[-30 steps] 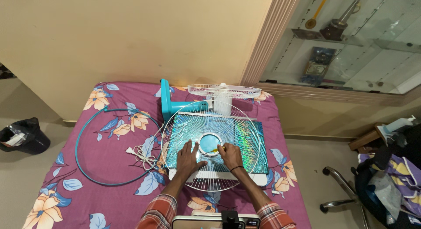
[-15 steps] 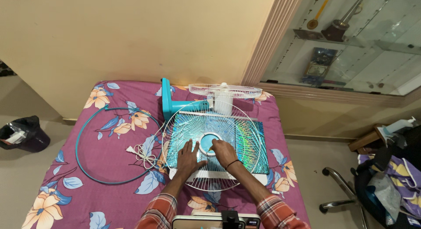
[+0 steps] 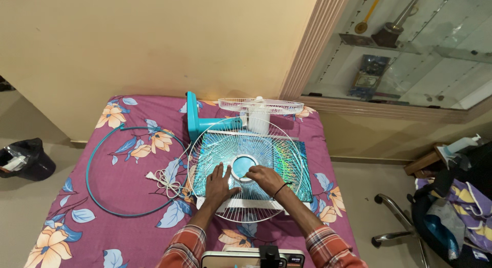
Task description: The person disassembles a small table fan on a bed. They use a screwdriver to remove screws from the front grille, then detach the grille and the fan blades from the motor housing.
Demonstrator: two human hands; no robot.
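A round white wire fan grille (image 3: 245,168) lies flat on a shiny teal board (image 3: 292,160) on a table. My left hand (image 3: 219,183) rests flat on the grille's lower left wires, fingers spread. Just right of it, my right hand (image 3: 264,176) lies on the grille with its fingertips at the edge of the teal centre disc (image 3: 243,166). Neither hand grips anything. Behind the grille the fan body lies on its side: a teal stand (image 3: 197,120) and a white rear cage with motor (image 3: 259,108).
A purple flowered cloth (image 3: 77,216) covers the table. A teal ring (image 3: 97,165) lies on its left half, and a coiled white cord with plug (image 3: 165,180) sits beside the grille. A black bin (image 3: 23,157) stands on the floor at left, a chair (image 3: 410,232) at right.
My right hand has shifted left and forward on the grille, toward the teal centre disc. My left hand stays flat in about the same place.
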